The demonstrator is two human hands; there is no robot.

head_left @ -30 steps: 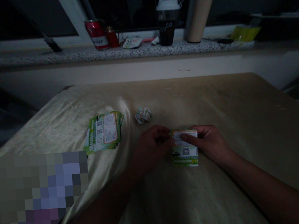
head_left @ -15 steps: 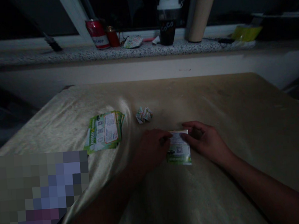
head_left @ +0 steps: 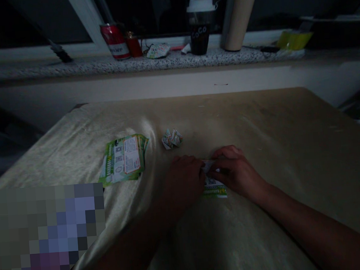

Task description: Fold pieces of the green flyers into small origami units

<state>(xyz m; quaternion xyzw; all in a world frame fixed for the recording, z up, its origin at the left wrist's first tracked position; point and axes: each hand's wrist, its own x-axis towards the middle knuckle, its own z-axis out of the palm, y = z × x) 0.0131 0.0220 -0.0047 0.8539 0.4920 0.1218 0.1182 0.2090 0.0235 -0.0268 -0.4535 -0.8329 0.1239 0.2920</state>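
Note:
Between my hands a small green-and-white printed paper sheet [head_left: 215, 191] lies on the cloth, with a dark square code partly showing. My left hand [head_left: 185, 180] is at its left edge, fingers closed and bent down onto it. From the right, my right hand [head_left: 236, 170] has thumb and fingers drawn together over the sheet's upper right part, hiding it. Beyond my left hand sits a folded paper piece [head_left: 172, 139] with pointed corners. A pile of similar green printed sheets [head_left: 124, 159] rests farther left.
A shiny beige cloth covers the table [head_left: 277, 120]. Behind it, a stone windowsill [head_left: 168, 61] carries a red can [head_left: 115, 41], a dark cup [head_left: 199, 33] with a white lid, a cardboard tube [head_left: 242, 15] and a yellow item [head_left: 293, 40]. The lower left is blurred into blocks.
My right hand has moved left over the sheet, its thumb and fingers closing together on the right part. Less of the sheet shows now. The view has shifted slightly.

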